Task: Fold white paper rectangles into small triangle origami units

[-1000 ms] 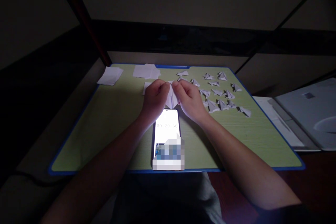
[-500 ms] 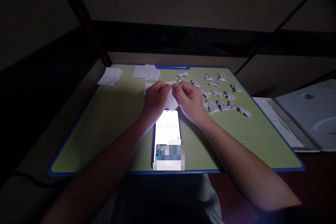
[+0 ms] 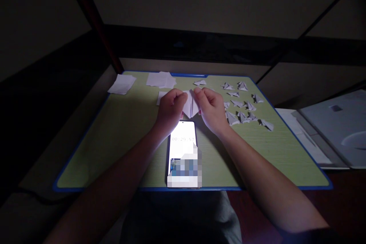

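Between my two hands is a folded white paper (image 3: 191, 106), with creases down its middle and its lower end tapering to a point. My left hand (image 3: 170, 108) grips its left side, thumb on top. My right hand (image 3: 212, 109) pinches the right side the same way. Just below the paper lies a lit phone (image 3: 183, 148) showing a timer, partly blurred out. Several small folded paper planes (image 3: 242, 85) are scattered to the right of my right hand. A flat paper sheet (image 3: 161, 97) shows partly behind my left hand.
A paper stack (image 3: 122, 84) lies at the table's far left corner, and another paper stack (image 3: 160, 79) near the back edge. The green table (image 3: 114, 141) has a blue rim. A pale box-like object (image 3: 337, 126) stands beyond its right edge.
My hands have moved slightly apart, the right one shifting right. The folded paper between them now shows wider, with its creased faces more spread.
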